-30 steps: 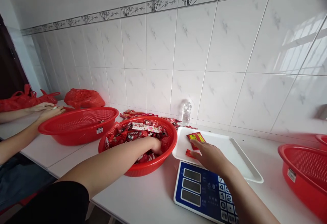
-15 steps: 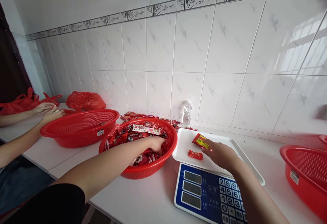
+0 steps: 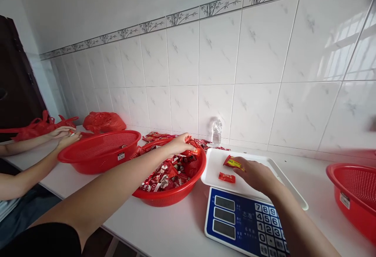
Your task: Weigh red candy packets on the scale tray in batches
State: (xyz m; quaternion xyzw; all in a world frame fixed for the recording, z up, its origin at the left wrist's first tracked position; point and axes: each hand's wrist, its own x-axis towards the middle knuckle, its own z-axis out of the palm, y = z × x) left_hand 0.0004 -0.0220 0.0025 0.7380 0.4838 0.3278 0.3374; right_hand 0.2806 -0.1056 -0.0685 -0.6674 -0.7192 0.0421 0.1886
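Observation:
My left hand (image 3: 179, 144) is raised at the far rim of a red plastic basket (image 3: 170, 200), its fingers closed on red snack packets (image 3: 192, 146). Below it, many small red wrapped snacks (image 3: 164, 177) fill part of the basket; my forearm covers some of them. Over the white tray (image 3: 212, 161) of a weighing scale, my right hand (image 3: 254, 175) has its thumb and fingers around one end of a red-and-yellow packet (image 3: 232, 162). A small red packet (image 3: 227, 177) lies beside it on the tray. The scale's blue keypad panel (image 3: 246, 218) faces me.
Another red basket (image 3: 100, 163) stands to the left, with a co-worker's hands (image 3: 66, 135) beside it. Red plastic bags (image 3: 104, 122) sit behind. Along the tiled wall are more red packets and a clear bottle (image 3: 217, 132). A red basket (image 3: 352, 194) stands at right.
My left hand has come up out of the basket's contents to its far rim, now with red packets in it. My right hand stays at the red-and-yellow packet. The view has shifted slightly.

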